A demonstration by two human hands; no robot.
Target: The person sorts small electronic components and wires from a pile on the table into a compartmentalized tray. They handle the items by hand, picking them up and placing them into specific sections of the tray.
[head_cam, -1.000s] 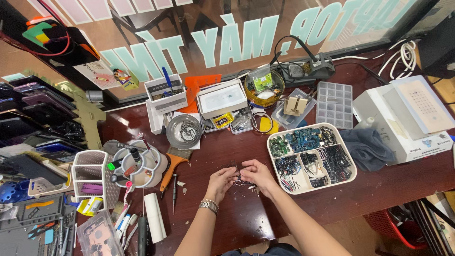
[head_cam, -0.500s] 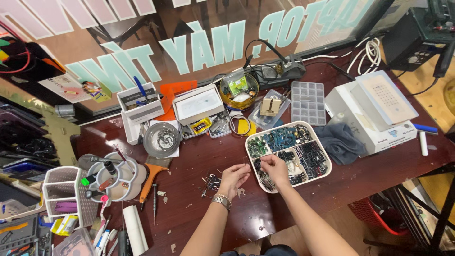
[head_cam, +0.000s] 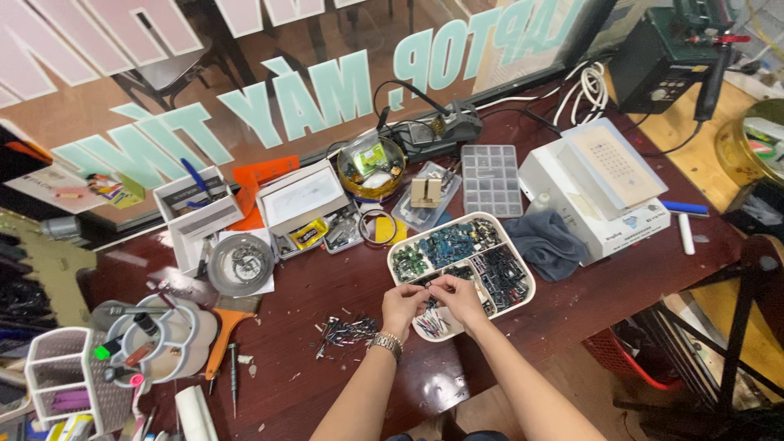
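My left hand point(head_cam: 403, 305), with a metal watch on its wrist, and my right hand point(head_cam: 459, 299) meet over the near edge of a white divided tray point(head_cam: 523, 278). Their fingertips pinch together on something very small that I cannot make out. The tray holds several small blue-green circuit boards and dark electronic parts in separate compartments. A loose pile of small dark parts point(head_cam: 345, 331) lies on the dark red table, just left of my left wrist.
Right of the tray lie a grey cloth point(head_cam: 545, 242) and a white box-shaped machine point(head_cam: 596, 188). Behind are a clear compartment box point(head_cam: 490, 180), a yellow bowl point(head_cam: 371, 167) and white boxes point(head_cam: 298, 200). A round metal dish point(head_cam: 240, 263), screwdrivers and tool holders stand at left.
The view has swung left, so the tray and table now sit more centrally. Both hands moved from the loose pile on the table to the tray's near compartment.
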